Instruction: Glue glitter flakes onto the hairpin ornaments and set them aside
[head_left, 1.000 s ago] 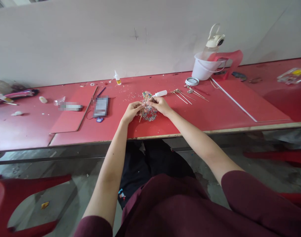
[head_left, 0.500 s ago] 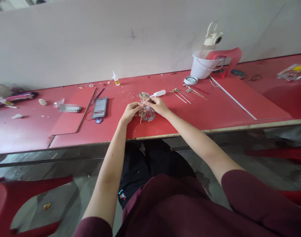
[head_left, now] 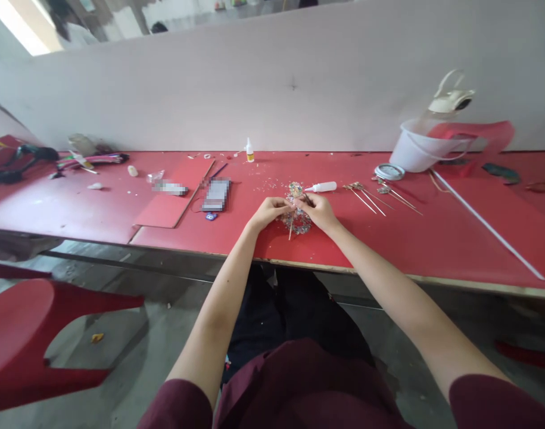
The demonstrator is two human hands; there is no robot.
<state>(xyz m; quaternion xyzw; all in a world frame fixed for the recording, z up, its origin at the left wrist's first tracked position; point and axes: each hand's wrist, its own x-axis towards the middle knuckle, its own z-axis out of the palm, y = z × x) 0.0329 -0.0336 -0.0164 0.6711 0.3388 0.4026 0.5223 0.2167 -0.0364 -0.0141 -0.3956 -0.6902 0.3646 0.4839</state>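
Observation:
Pinched in my left hand (head_left: 271, 213) is a thin pale stick (head_left: 290, 229), its lower end pointing toward me. A round, glittery multicoloured head (head_left: 295, 190) tops the stick, just beyond my fingertips. My right hand (head_left: 320, 213) is closed close beside it, on a thin dark tool (head_left: 307, 199) with a tip too small to make out. Below both hands lies a loose heap of shiny multicoloured bits (head_left: 302, 225), partly covered by the fingers. A white squeeze bottle (head_left: 323, 187) lies on its side just past my right hand.
More decorated sticks (head_left: 369, 199) lie to the right, near a round tin (head_left: 389, 171) and a white bucket (head_left: 417, 149). A small glue bottle (head_left: 249, 151) stands at the back. A phone-like device (head_left: 216, 194) and a red board (head_left: 174, 202) are left. A red stool (head_left: 22, 322) stands below.
My view has swung left, so everything appears further right. Both hands stay together at the stick, with its glittery head still beyond the fingertips.

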